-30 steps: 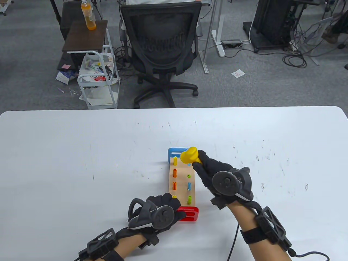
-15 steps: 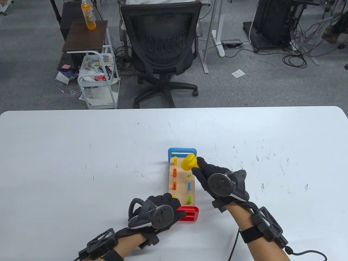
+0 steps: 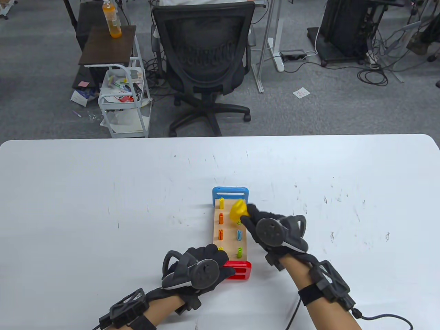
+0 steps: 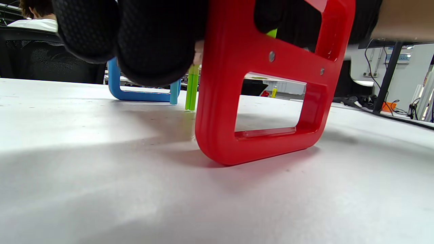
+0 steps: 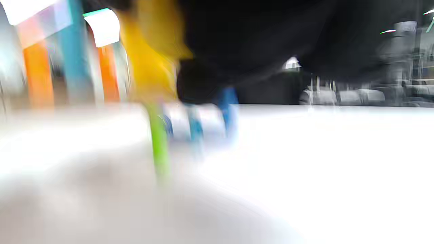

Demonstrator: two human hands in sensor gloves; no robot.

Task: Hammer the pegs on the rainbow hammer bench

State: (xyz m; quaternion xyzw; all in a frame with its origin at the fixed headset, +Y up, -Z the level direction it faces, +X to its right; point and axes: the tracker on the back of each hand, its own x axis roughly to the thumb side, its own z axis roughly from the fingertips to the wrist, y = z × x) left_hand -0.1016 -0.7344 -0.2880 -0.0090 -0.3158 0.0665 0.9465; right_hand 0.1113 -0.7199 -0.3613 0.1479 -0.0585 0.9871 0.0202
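Left grip [image 3: 206,263]: pressing bench's red end [image 3: 239,270] onto desk [image 3: 103,206].
Right grip [image 3: 261,225]: clamped on yellow hammer [image 3: 238,210], over pegs.

Blur and cover across the 3 views

The right wrist view is smeared throughout: the yellow hammer [image 5: 152,64] and the pegs there are only streaks of colour. From above, the hammer head [image 3: 238,210] is blurred and hides the peg beneath it, and the right hand [image 3: 266,230] covers the handle. The left hand [image 3: 202,266] hides the bench's [image 3: 229,228] near left corner; its fingers [image 4: 156,40] are cut off at the top edge.
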